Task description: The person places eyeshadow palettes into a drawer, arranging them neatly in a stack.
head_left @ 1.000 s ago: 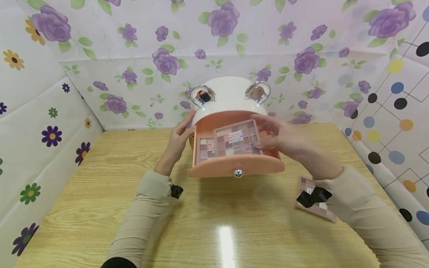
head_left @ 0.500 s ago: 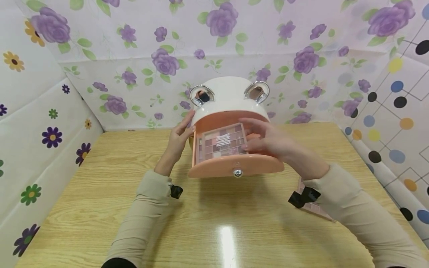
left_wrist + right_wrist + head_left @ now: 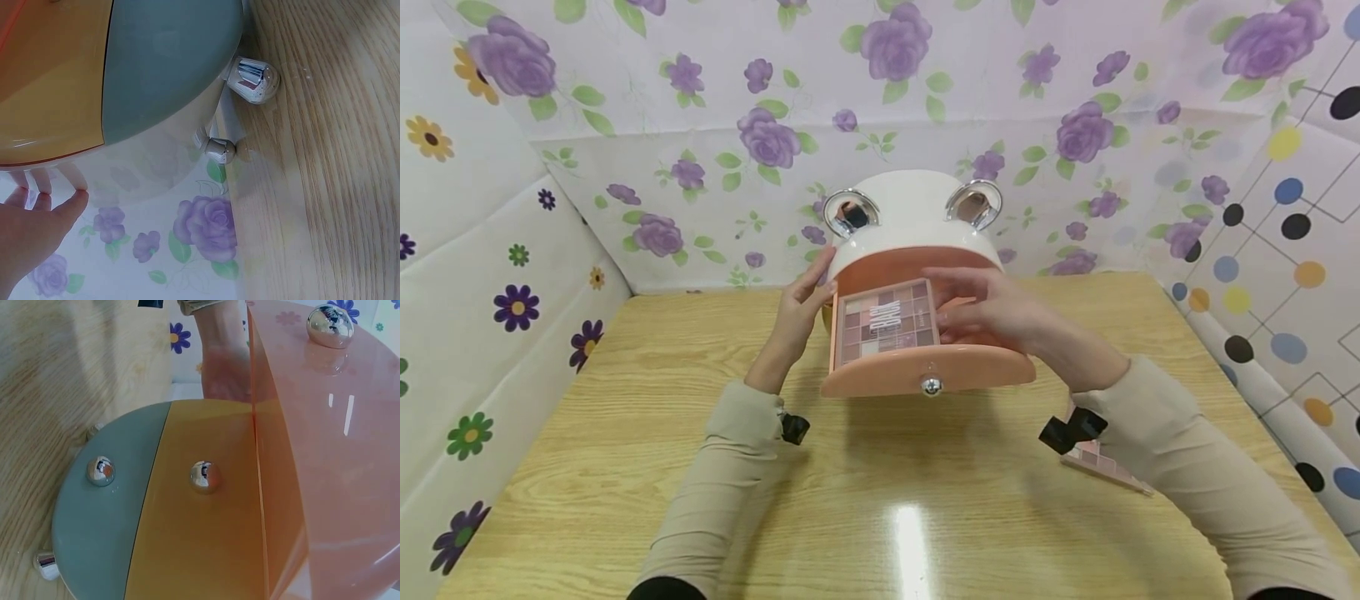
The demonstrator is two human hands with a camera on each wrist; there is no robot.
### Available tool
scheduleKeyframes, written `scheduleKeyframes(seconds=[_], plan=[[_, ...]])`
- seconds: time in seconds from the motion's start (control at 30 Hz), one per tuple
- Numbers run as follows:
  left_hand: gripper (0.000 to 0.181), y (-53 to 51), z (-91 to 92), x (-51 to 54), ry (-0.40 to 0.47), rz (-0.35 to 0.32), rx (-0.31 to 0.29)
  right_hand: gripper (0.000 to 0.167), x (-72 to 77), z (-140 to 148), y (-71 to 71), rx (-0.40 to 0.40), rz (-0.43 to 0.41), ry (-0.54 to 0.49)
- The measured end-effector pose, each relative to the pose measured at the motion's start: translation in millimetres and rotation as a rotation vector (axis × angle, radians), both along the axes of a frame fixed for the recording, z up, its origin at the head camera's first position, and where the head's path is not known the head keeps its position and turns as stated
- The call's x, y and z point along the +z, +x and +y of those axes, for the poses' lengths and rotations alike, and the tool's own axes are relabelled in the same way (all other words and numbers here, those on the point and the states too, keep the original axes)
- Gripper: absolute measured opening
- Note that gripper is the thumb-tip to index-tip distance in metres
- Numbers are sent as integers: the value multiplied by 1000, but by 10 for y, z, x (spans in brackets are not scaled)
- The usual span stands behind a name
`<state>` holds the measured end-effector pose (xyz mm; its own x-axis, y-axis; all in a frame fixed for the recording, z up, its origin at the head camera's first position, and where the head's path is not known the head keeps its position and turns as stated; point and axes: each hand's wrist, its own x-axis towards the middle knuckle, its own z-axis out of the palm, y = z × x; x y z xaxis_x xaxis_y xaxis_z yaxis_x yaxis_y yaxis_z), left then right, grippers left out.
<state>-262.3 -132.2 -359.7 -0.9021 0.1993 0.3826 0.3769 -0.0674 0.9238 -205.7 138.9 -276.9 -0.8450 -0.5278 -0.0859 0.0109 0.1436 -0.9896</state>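
Note:
The white round organizer [image 3: 913,204] has its pink drawer [image 3: 880,377] pulled out. An eyeshadow palette [image 3: 880,325] with a clear, lettered lid sits in the left part of that drawer. At the palette's right edge, my right hand [image 3: 1003,312] pinches it, with the fingertips inside the drawer. My left hand [image 3: 797,321] rests on the organizer's left side; in the left wrist view its fingertips touch the white shell. The right wrist view does not include the right hand. Below the pink drawer are a yellow drawer [image 3: 194,531] and a grey-green drawer [image 3: 100,531].
Another palette [image 3: 1097,467] lies on the wooden table [image 3: 820,517] at the right, partly hidden by my right sleeve. Two chrome-rimmed ears [image 3: 852,213] stand out from the organizer's top. Chrome feet [image 3: 253,81] support it. Flowered cloth [image 3: 700,208] hangs behind.
My right hand has moved left and lowered the palette from a tilt to lying in the drawer, over the palette seen there earlier. My left hand has stayed put.

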Motion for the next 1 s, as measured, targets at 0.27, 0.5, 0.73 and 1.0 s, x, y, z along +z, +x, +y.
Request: scheduleKeyframes(seconds=[0.27, 0.5, 0.73, 1.0], plan=[[50, 46, 10, 89, -14, -24, 6, 63, 28, -25, -13, -20, 7, 12], [50, 164, 42, 199, -35, -24, 5, 64, -7, -31, -39, -32, 4, 19], [50, 27, -4, 37, -12, -21, 1, 58, -34, -9, -59, -27, 153, 237], [50, -11, -10, -11, -3, 1, -2, 56, -34, 9, -60, 3, 225, 281]])
